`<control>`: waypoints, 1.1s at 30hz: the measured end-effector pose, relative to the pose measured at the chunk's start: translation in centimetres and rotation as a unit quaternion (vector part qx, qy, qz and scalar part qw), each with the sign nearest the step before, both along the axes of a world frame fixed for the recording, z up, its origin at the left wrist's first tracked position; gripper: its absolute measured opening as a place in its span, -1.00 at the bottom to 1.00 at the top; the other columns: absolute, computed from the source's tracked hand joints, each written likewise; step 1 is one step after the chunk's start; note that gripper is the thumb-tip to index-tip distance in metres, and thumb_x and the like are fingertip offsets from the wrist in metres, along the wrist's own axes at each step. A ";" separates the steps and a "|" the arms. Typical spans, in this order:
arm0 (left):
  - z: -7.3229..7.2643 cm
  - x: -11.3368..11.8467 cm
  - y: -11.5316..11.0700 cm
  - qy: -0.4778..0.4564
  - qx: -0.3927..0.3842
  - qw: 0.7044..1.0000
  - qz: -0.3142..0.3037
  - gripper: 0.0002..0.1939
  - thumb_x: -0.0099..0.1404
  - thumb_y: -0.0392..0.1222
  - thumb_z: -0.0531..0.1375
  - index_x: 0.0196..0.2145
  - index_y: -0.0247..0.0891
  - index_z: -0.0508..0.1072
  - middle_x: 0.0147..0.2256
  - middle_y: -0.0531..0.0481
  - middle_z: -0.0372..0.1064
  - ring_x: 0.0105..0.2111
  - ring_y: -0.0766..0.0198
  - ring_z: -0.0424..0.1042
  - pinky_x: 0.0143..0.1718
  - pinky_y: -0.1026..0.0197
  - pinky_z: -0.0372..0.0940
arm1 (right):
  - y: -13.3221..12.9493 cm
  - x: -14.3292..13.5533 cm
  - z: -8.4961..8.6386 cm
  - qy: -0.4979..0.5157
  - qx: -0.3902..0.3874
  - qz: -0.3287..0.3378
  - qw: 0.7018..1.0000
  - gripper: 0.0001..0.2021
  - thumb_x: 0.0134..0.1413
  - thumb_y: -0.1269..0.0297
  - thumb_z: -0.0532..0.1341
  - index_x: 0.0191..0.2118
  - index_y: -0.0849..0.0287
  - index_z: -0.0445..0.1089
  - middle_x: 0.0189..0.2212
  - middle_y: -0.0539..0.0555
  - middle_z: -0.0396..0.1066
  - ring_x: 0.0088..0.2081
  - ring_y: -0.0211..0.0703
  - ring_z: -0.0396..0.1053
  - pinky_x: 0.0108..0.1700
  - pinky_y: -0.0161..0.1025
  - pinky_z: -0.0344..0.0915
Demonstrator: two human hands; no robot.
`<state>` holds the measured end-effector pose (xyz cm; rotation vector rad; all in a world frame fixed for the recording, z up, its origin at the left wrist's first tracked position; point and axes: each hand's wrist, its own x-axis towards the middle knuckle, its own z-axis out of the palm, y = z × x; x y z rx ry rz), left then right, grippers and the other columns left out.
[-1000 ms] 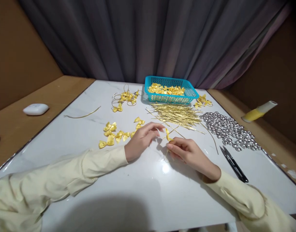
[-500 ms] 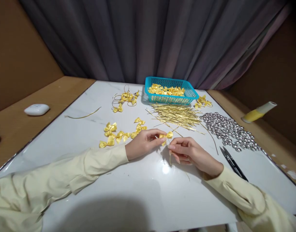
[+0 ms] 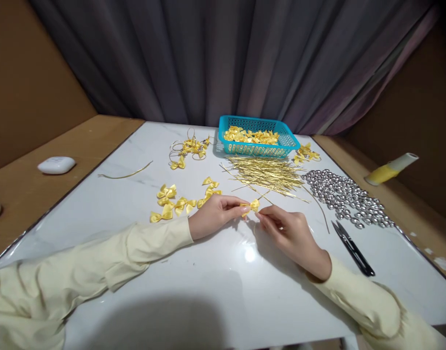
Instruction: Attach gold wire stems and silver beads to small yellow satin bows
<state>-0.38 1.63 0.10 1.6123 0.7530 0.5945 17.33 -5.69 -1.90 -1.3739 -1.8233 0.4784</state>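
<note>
My left hand (image 3: 217, 214) pinches a small yellow ribbon bow (image 3: 254, 205) between thumb and fingers, just above the white table. From the other side, my right hand (image 3: 290, 233) closes thumb and forefinger at the bow's right edge. Any wire between those fingertips is too small to make out. Several loose yellow bows (image 3: 184, 205) lie left of my left hand. Beyond both hands is a heap of gold wire pieces (image 3: 266, 174).
A blue basket (image 3: 295, 144) holds more bows. Bows with wire loops (image 3: 192, 147) lie at the back left, others (image 3: 306, 153) right of the basket. Silver beads (image 3: 343, 197) spread at right, near black thread snips (image 3: 352, 249). One wire (image 3: 126, 174) lies far left.
My right hand has moved up to the bow's right edge, its fingers turned toward it. The gold wire hanging below that hand no longer shows. My left hand stays put with the bow.
</note>
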 end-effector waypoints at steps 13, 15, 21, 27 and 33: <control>-0.6 0.3 0.5 -0.086 -0.209 0.974 -0.018 -0.81 0.01 -0.18 0.29 -0.45 -0.39 0.52 -0.51 0.00 0.35 -0.51 0.43 0.19 -0.43 0.31 0.11 | 0.0 0.3 -0.1 -0.101 0.111 -0.004 0.989 -0.86 0.09 0.47 0.01 -0.41 0.20 0.26 -0.68 -0.07 0.26 -0.68 -0.38 0.11 -0.58 -0.45 0.10; -0.5 0.3 0.6 -0.088 -0.223 0.971 -0.012 -0.84 0.01 -0.20 0.30 -0.47 -0.39 0.51 -0.53 0.02 0.34 -0.53 0.45 0.17 -0.42 0.32 0.11 | 0.0 0.3 0.1 -0.081 0.098 -0.006 0.992 -0.86 0.09 0.46 0.02 -0.42 0.20 0.26 -0.68 -0.08 0.23 -0.68 -0.39 0.10 -0.58 -0.45 0.09; -0.4 0.3 0.5 -0.100 -0.243 0.965 -0.017 -0.87 0.06 -0.25 0.27 -0.47 -0.40 0.51 -0.54 0.03 0.33 -0.52 0.45 0.15 -0.42 0.33 0.10 | -0.1 0.2 0.3 -0.055 0.056 -0.002 0.997 -0.87 0.08 0.45 0.03 -0.42 0.20 0.26 -0.67 -0.07 0.23 -0.66 -0.38 0.11 -0.57 -0.44 0.09; -0.6 0.2 0.4 -0.106 -0.237 0.966 -0.015 -0.88 0.07 -0.25 0.27 -0.47 -0.40 0.51 -0.55 0.04 0.32 -0.52 0.45 0.16 -0.42 0.33 0.10 | -0.1 0.3 0.4 -0.062 0.049 0.004 0.997 -0.86 0.09 0.43 0.02 -0.43 0.20 0.28 -0.68 -0.07 0.23 -0.67 -0.38 0.06 -0.58 -0.43 0.08; -0.7 0.2 0.5 -0.098 -0.220 0.970 -0.013 -0.84 0.06 -0.21 0.27 -0.45 -0.41 0.51 -0.55 0.03 0.33 -0.52 0.44 0.17 -0.40 0.31 0.11 | -0.2 0.5 0.4 -0.067 0.049 0.009 0.996 -0.84 0.08 0.43 0.00 -0.41 0.22 0.30 -0.67 -0.06 0.24 -0.67 -0.38 0.08 -0.57 -0.43 0.08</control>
